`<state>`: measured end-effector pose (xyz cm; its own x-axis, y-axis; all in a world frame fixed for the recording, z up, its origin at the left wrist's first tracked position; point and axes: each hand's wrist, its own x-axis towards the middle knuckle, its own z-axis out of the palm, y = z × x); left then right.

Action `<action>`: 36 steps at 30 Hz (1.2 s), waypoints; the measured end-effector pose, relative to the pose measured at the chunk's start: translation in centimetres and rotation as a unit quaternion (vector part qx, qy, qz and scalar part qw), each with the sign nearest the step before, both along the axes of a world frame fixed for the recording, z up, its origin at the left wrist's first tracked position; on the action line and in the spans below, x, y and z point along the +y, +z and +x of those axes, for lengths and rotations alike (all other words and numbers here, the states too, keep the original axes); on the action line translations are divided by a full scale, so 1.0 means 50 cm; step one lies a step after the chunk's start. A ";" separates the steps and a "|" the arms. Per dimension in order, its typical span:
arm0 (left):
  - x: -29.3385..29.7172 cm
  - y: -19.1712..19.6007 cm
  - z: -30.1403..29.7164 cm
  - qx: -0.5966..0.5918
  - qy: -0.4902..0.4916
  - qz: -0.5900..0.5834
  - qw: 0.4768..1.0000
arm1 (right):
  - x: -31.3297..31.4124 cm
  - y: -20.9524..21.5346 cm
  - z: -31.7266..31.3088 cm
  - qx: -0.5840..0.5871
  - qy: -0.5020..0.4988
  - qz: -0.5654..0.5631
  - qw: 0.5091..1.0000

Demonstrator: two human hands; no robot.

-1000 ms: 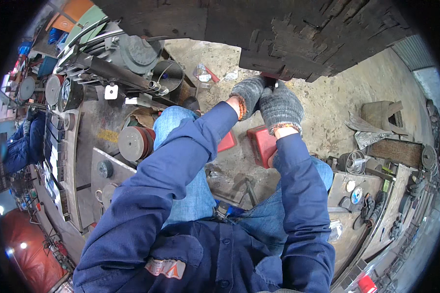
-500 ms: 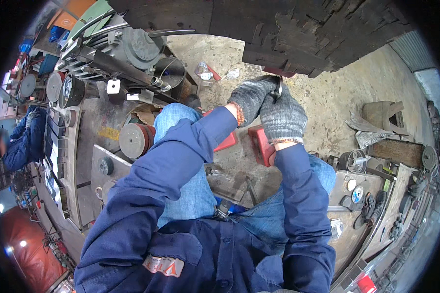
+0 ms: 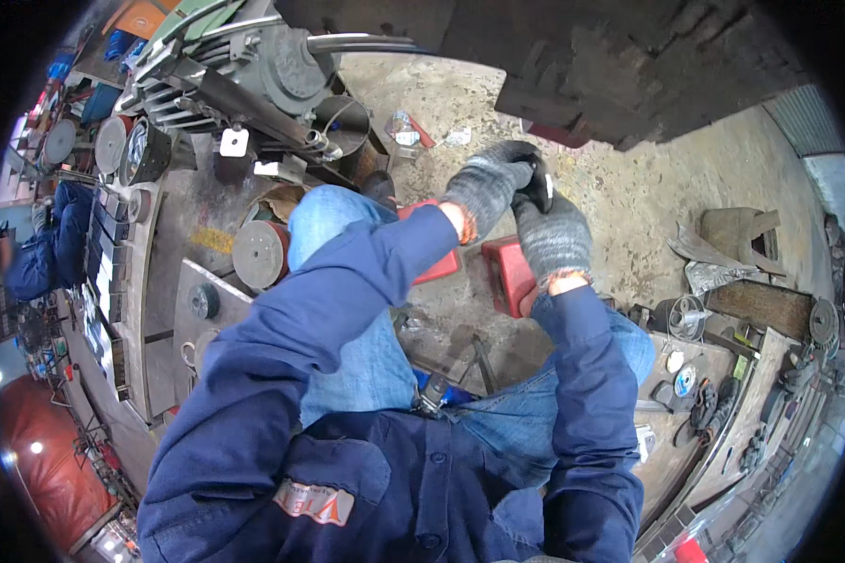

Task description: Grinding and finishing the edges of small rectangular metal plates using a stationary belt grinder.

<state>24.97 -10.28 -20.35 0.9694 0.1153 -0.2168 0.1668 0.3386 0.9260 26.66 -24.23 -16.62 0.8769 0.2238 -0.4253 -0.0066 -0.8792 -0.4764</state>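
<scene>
Both my hands wear grey knit gloves and meet in front of me, just below a large dark tyre (image 3: 620,66). My left hand (image 3: 486,188) and my right hand (image 3: 552,235) close together around a small dark object (image 3: 539,183) with a pale edge. What the object is I cannot tell. My blue sleeves reach up from the lower edge. Below the hands, my red footwear (image 3: 509,272) rests on the dirty concrete floor (image 3: 629,188), and my knees in blue jeans are bent.
A grey engine block (image 3: 244,66) with pipes lies at the upper left beside round metal discs (image 3: 258,253). Metal plates and scrap parts (image 3: 723,253) lie at the right. Another person in blue (image 3: 42,253) crouches at the far left.
My hands have come down and away from the tyre's underside, still pressed together around the small dark object. The view has shifted with my head.
</scene>
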 end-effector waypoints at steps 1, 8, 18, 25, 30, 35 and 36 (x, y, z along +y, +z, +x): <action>0.012 0.001 -0.024 -0.015 -0.011 0.060 0.998 | 0.002 -0.001 -0.028 -0.024 0.007 0.028 0.999; 0.020 0.025 -0.103 -0.138 -0.052 0.172 0.974 | -0.035 -0.064 -0.094 -0.265 0.073 0.211 0.938; 0.029 0.039 -0.071 -0.120 -0.050 0.114 0.985 | 0.005 -0.052 -0.098 -0.290 0.036 0.190 0.937; 0.051 0.008 -0.030 -0.084 -0.116 0.150 0.978 | 0.044 0.016 -0.084 -0.271 0.020 0.083 0.959; 0.044 0.034 -0.018 -0.079 -0.080 0.095 0.989 | 0.049 0.025 -0.066 -0.272 0.022 0.079 0.959; 0.049 0.049 -0.009 -0.113 -0.108 0.277 0.948 | 0.061 0.058 -0.055 -0.211 0.003 0.066 0.975; 0.048 0.054 -0.006 -0.103 -0.118 0.297 0.942 | 0.062 0.064 -0.052 -0.191 -0.006 0.061 0.980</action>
